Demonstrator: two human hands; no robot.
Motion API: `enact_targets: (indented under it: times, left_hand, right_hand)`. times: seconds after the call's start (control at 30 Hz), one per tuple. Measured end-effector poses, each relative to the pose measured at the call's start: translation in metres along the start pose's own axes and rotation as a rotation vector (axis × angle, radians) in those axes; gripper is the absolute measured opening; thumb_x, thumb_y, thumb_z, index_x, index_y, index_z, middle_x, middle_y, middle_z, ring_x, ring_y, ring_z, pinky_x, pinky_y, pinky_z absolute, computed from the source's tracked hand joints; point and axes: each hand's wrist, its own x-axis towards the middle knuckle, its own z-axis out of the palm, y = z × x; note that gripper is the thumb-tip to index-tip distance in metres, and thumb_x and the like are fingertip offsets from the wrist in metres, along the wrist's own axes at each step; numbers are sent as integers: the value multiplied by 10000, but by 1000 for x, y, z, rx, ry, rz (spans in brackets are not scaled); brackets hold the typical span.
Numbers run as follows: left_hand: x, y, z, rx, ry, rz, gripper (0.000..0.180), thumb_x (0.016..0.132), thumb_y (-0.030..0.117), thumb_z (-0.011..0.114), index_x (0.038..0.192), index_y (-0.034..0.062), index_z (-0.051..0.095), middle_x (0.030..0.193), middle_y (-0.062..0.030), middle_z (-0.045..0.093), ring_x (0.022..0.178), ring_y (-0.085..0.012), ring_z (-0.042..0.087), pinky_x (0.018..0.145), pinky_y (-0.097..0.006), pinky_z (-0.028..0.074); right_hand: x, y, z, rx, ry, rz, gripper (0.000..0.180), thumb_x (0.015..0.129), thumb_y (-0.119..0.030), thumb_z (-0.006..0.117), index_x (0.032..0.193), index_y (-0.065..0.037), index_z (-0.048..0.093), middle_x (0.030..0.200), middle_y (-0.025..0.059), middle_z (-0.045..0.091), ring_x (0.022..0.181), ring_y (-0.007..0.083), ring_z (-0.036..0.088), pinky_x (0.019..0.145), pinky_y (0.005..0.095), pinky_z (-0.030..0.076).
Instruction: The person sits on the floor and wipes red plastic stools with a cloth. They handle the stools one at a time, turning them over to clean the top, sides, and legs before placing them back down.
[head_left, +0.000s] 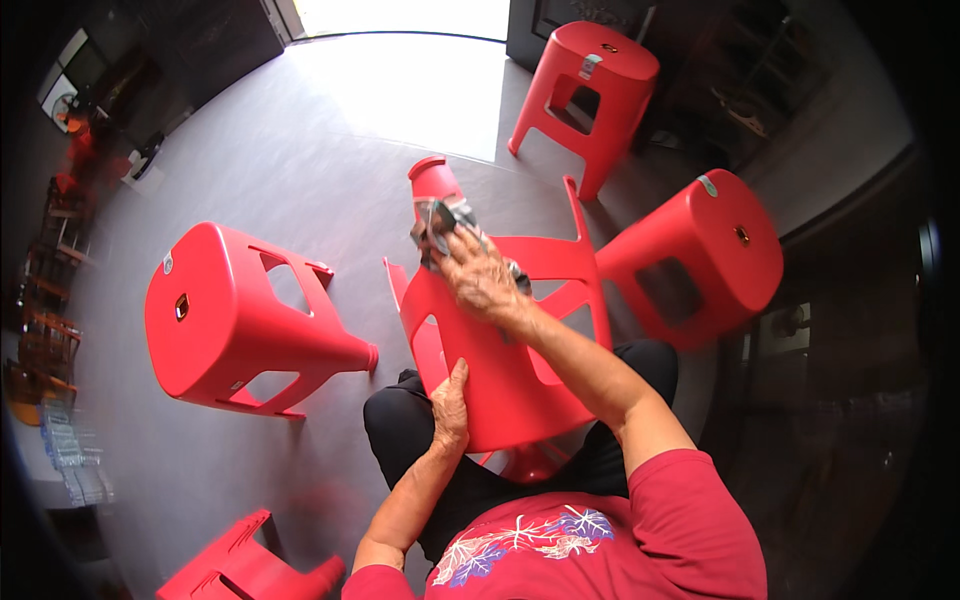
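Observation:
A red plastic stool (pixel 495 390) lies tipped over my lap, its legs pointing away from me. My left hand (pixel 451 408) grips the near edge of its side, thumb on the outer face. On one leg of this stool, my right hand (pixel 478 275) presses a crumpled grey, black and white cloth (pixel 436 222). The fingers lie over the cloth, and part of it shows beside the palm. The far end of that leg sticks out beyond the cloth.
Another red stool (pixel 195 310) lies tilted at the left. Two more, a far stool (pixel 605 55) standing upright and a nearer stool (pixel 735 235), are at the right. Part of a red stool (pixel 235 570) shows at the lower left. Wooden furniture (pixel 50 340) lines the left side. Bright light falls through a doorway (pixel 400 18).

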Motion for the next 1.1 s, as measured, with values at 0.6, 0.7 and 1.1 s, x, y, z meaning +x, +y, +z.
enact_targets:
  times: [0.6,0.7,1.1]
  left_hand:
    - [8,-5,-6,-144,-58,4,406,922,386,595,1041,-1,627,969,-52,659,858,-128,623,765,-262,512]
    - [18,-9,-16,-118,-86,-1,415,925,377,588,1120,11,603,1050,-57,655,945,-154,623,848,-289,508]
    - [22,-6,-15,-125,-142,-8,446,956,383,524,1232,33,534,1139,-68,629,1022,-184,606,906,-324,489]
  right_hand:
    - [-222,-68,-87,85,-39,522,580,909,-382,495,1398,-81,411,1411,240,355,1316,391,335,1084,526,238]
    - [-242,-25,-66,-22,17,711,577,909,-365,503,1383,-48,414,1192,297,479,1098,424,495,968,502,369]
    - [-259,123,9,1678,219,1253,463,928,-373,514,1301,-100,491,1197,41,571,1083,172,550,949,321,428]
